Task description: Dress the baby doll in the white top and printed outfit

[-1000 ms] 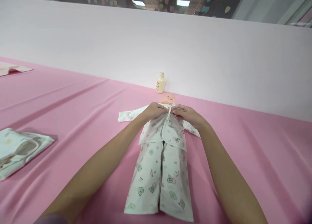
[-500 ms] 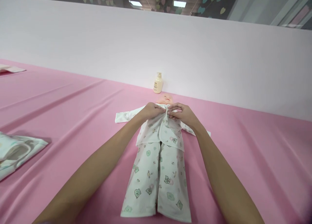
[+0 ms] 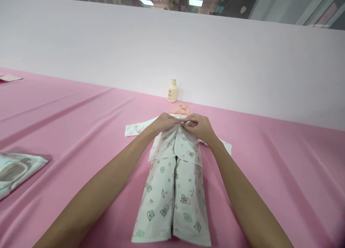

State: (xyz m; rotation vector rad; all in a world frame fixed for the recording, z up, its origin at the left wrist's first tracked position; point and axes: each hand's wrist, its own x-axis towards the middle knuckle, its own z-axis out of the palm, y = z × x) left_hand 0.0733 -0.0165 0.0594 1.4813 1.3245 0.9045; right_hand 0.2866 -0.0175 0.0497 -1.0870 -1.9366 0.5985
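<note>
A baby doll (image 3: 181, 108) lies on its back, dressed in a white printed jacket (image 3: 163, 146) and matching trousers (image 3: 161, 201). Its sleeves stretch out to both sides. Over the upper chest, my left hand (image 3: 166, 121) pinches the jacket's front edge near the neck. My right hand (image 3: 198, 126) meets it there, thumb and fingers closed on the same front edge. The fingertips of both hands touch or nearly touch. They hide whatever fastening may lie between them. Below the hands the jacket's front flaps lie over the trouser waist.
A cream pump bottle (image 3: 173, 91) stands behind the doll's head, against the white wall (image 3: 172, 50). Folded printed cloth (image 3: 24, 169) lies at the left on the pink sheet (image 3: 88, 133). A pale pink cloth (image 3: 10, 77) lies at the far left.
My right fingers have closed in toward my left fingertips at the jacket's neck. The view has shifted slightly; the doll and bottle stay in place.
</note>
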